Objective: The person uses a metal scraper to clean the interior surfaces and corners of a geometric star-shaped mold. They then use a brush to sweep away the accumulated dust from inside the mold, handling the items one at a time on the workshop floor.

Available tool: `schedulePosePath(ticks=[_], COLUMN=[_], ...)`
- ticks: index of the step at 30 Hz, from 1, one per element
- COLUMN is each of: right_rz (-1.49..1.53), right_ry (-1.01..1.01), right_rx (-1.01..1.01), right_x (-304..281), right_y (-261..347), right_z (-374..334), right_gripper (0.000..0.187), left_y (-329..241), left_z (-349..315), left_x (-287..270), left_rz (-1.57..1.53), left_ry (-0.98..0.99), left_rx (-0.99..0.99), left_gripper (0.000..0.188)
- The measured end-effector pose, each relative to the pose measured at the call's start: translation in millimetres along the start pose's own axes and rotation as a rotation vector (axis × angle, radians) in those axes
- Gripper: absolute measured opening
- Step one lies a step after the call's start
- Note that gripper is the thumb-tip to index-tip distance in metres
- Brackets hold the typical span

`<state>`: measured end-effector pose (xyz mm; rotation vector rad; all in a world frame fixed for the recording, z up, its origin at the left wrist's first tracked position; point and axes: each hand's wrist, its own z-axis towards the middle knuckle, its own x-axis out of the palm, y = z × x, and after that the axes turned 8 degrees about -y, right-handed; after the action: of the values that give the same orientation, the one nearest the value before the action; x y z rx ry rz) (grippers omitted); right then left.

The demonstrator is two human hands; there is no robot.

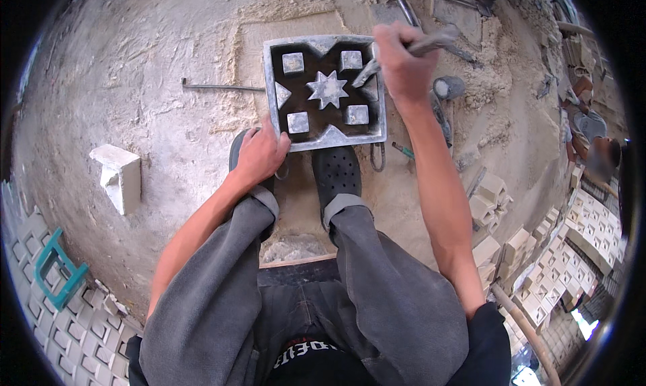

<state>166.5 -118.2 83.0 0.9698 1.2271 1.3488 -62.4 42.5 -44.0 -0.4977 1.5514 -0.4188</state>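
A square grey metal mould (274,83) lies on the ground in front of my feet. Inside its raised rim are a star in the middle, square blocks near the corners and triangles along the sides. My left hand (261,150) is closed on the mould's near left corner. Over the far right side, my right hand (409,63) grips a long grey tool (434,43), smeared by motion. The tool's pale, flattish end reaches down to the mould's right inner side; I cannot make out its exact kind.
A thin metal rod (222,87) touches the mould's left. A broken white block (120,177) stands at left, beyond a teal plastic frame (59,268). A grey cylinder (449,87) is at right. Patterned pale blocks (558,271) are stacked near right; another person (592,127) sits far right.
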Motion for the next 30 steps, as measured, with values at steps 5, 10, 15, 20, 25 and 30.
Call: schedulePosePath(ticks=[5, 10, 15, 20, 25, 30], right_rz=[-0.025, -0.094, 0.108, -0.09, 0.065, -0.04], right_ry=[-0.031, 0.073, -0.041, 0.063, 0.019, 0.089], right_rx=[-0.098, -0.037, 0.08, -0.056, 0.037, -0.019], right_x=[-8.0, -8.9, -16.5, -15.1, -33.9, -26.3], right_y=[-27.0, -16.5, -5.6, -11.8, -0.9, -35.9], right_z=[-22.8, -3.1, -18.9, -2.6, -12.8, -8.0], right_gripper=[0.037, 0.038, 0.036, 0.035, 0.033, 0.035], left_y=[-12.8, -11.3, -12.9, 3.1, -6.5, -10.2], left_z=[4.9, 0.6, 2.4, -2.5, 1.7, 5.9], left_x=[-7.4, -10.4, -5.1, 10.2, -1.4, -0.3], left_rz=[-0.104, -0.094, -0.137, 0.029, -0.074, -0.091], left_ry=[0.064, 0.038, 0.025, -0.011, 0.005, 0.059], left_rx=[-0.188, -0.153, -0.266, -0.079, -0.191, -0.235], left_gripper=[0.053, 0.054, 0.054, 0.063, 0.063, 0.063])
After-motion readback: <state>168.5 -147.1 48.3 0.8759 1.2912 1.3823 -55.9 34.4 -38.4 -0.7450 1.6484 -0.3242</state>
